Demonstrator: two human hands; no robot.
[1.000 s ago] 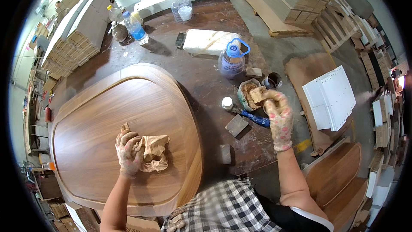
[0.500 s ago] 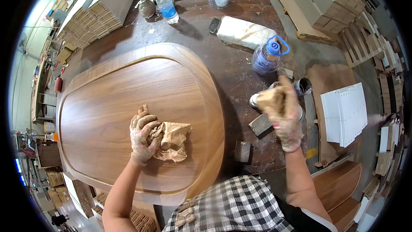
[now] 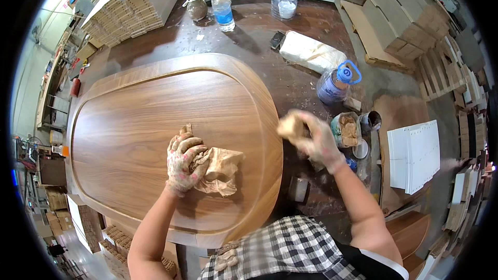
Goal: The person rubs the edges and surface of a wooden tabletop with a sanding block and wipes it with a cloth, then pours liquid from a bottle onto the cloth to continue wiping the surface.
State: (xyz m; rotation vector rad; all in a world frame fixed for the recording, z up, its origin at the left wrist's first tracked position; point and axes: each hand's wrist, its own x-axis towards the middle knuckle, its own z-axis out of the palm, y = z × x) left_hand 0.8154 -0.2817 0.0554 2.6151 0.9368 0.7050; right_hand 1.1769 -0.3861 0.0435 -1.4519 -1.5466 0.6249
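My left hand, in a stained, pink-spotted white glove, is closed on a crumpled brown-stained cloth. The cloth rests on a large rounded wooden panel with a groove running inside its edge. Beyond the panel's right edge my right hand, gloved the same way and blurred by motion, grips a tan wad; its exact kind is unclear. Just right of that hand stands an open tub with tan, putty-like stuff inside. A dark can sits beside the tub.
A blue-handled jug and a white wrapped bundle stand on the dark table. Bottles, including a blue-labelled one, are at the back. A grey block lies near the front. White boards are stacked at right.
My right hand has swung left from over the tub toward the panel's edge, carrying the tan wad, and the tub now shows. My left hand stays on the cloth. The view has shifted.
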